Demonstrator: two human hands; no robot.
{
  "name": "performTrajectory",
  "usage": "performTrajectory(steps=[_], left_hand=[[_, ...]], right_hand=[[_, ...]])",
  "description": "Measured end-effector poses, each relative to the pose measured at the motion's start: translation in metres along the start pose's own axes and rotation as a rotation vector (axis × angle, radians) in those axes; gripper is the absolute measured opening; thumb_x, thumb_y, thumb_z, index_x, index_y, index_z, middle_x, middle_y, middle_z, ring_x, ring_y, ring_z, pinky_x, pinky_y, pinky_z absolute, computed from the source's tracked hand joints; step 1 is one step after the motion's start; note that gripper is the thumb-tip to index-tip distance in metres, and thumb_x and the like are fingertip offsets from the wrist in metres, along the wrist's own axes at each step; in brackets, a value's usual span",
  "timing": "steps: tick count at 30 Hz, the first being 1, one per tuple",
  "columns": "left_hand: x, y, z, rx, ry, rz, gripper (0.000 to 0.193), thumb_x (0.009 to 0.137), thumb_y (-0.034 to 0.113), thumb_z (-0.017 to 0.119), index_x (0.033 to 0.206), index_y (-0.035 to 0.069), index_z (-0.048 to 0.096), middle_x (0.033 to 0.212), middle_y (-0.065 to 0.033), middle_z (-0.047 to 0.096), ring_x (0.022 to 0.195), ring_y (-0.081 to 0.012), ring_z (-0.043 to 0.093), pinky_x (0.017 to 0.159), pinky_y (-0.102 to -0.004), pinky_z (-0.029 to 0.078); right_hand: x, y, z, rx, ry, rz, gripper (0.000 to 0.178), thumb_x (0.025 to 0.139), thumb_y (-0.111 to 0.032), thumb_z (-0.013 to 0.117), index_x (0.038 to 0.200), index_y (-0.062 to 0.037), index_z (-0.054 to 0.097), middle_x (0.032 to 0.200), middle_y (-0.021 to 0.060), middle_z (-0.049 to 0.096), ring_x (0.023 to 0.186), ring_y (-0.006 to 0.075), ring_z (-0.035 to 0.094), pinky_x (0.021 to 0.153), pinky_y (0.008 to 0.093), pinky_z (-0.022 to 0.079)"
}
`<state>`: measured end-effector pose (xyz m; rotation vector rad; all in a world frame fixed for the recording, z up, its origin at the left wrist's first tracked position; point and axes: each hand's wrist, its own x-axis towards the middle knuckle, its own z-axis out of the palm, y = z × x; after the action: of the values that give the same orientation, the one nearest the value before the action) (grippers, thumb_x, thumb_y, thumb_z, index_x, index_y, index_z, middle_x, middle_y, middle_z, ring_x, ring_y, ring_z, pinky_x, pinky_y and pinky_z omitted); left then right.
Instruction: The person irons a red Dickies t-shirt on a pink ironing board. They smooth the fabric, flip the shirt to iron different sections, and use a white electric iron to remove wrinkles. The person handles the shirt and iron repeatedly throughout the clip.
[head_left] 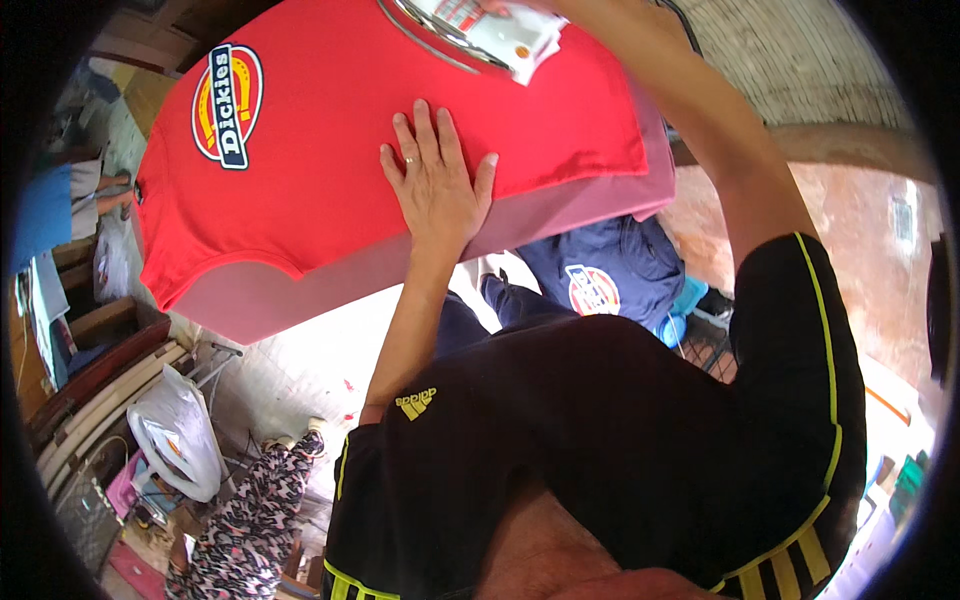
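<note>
A red sleeveless garment [330,130] with a round printed badge near its left end lies spread over a padded pink board [250,300]. My left hand [437,180] rests flat on the garment near its close edge, fingers stretched out and a ring on one of them. From the right my right arm [690,90] reaches across to the far edge of the board. The right hand is mostly cut off by the top of the picture, so its fingers cannot be read. Close to it, on the red cloth, is a white object with a curved shiny metal rim [440,42]; its kind is unclear.
A dark blue garment [600,270] with a similar badge hangs or lies below the board's right end. On the left floor stand a white plastic bag [175,430] and stacked boards [100,400]. Another person in patterned clothes [250,520] is at the lower left; another's legs [105,195] show farther off.
</note>
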<state>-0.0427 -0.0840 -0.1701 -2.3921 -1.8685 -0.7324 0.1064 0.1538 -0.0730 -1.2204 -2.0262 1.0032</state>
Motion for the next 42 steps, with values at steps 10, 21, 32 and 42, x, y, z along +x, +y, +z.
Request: performTrajectory(steps=[10,21,32,42], left_hand=[[-0.001,-0.003,0.000,0.056,-0.091,0.032,0.075,0.094,0.057,0.047,0.151,0.009,0.034,0.160,-0.0219,0.020,0.146,-0.0465,0.015,0.112,-0.0673,0.015],[-0.001,-0.003,-0.008,0.092,-0.126,0.015,0.079,0.092,0.056,0.050,0.152,0.008,0.032,0.161,-0.0217,0.018,0.147,-0.0457,0.014,0.113,-0.0638,0.013],[0.002,0.006,-0.018,0.098,-0.186,-0.024,0.076,0.092,0.054,0.053,0.151,0.009,0.034,0.161,-0.0181,0.019,0.148,-0.0422,0.012,0.115,-0.0602,0.012],[0.074,0.053,0.009,-0.348,-0.099,0.399,0.036,0.088,0.022,0.067,0.122,0.013,0.064,0.136,-0.0079,0.052,0.122,-0.0334,0.049,0.100,-0.0494,0.038]], right_hand=[[-0.285,-0.025,-0.015,-0.251,0.150,0.196,0.027,0.100,-0.025,0.052,0.108,-0.0001,0.058,0.080,0.0174,0.056,0.079,0.0327,0.058,0.072,0.0401,0.046],[-0.327,-0.014,-0.082,0.608,0.491,0.661,0.037,0.097,-0.045,0.056,0.093,-0.0079,0.053,0.061,0.0019,0.046,0.043,0.0105,0.040,0.039,0.0281,0.035],[-0.208,0.085,-0.189,0.249,0.485,0.537,0.040,0.096,-0.046,0.057,0.089,-0.0080,0.049,0.062,0.0002,0.045,0.041,0.0096,0.037,0.038,0.0266,0.031],[-0.207,0.142,-0.203,-0.087,0.511,0.485,0.042,0.097,-0.034,0.056,0.115,0.0030,0.056,0.072,0.0171,0.062,0.050,0.0297,0.059,0.051,0.0399,0.051]])
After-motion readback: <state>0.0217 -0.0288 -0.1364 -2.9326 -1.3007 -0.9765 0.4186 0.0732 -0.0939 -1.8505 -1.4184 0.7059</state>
